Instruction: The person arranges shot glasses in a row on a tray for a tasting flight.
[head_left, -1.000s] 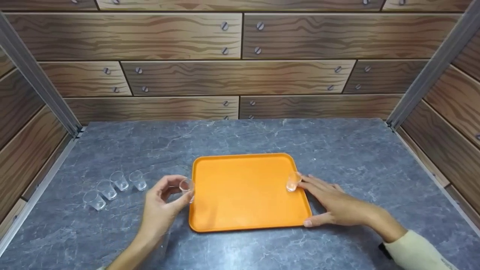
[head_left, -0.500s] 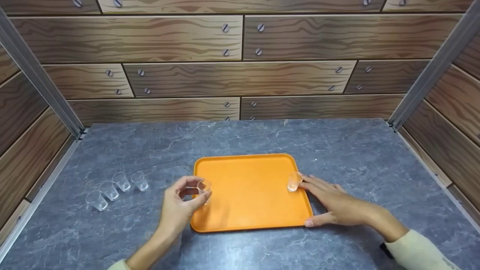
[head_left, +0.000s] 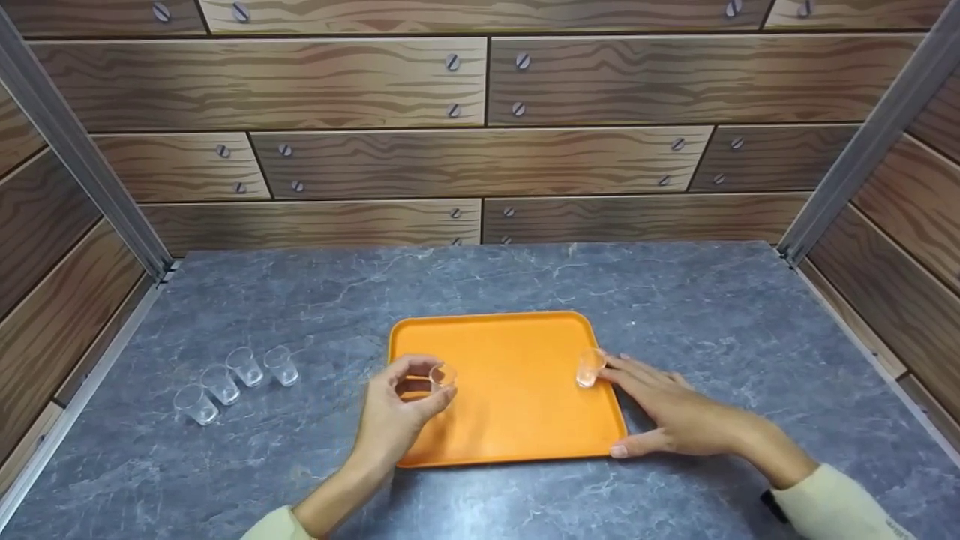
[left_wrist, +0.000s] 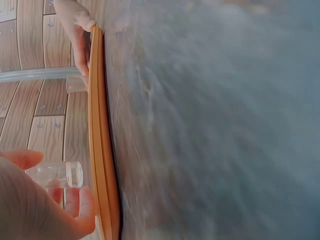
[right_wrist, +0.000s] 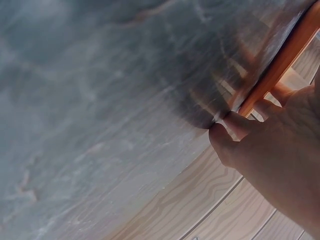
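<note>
My left hand [head_left: 394,416] pinches a small clear shot glass [head_left: 442,376] between thumb and fingers over the left part of an orange tray [head_left: 517,352]. In the left wrist view, a gap shows between this glass's base and the tray's rim. A second shot glass [head_left: 589,367] stands on the tray close to its right edge. My right hand [head_left: 671,411] rests along that edge with fingers extended, thumb at the near right corner. Its fingertips lie right beside the second glass; whether they touch it I cannot tell.
Several more clear shot glasses, one of them the leftmost glass [head_left: 196,405], stand in a slanting row on the grey marbled table [head_left: 480,277] left of the tray. Wood-patterned walls [head_left: 360,82] and metal corner posts [head_left: 90,150] enclose the table at the back and sides.
My left hand has carried its shot glass rightward, from the tray's left edge to over its surface. The right hand and the second glass have stayed in place.
</note>
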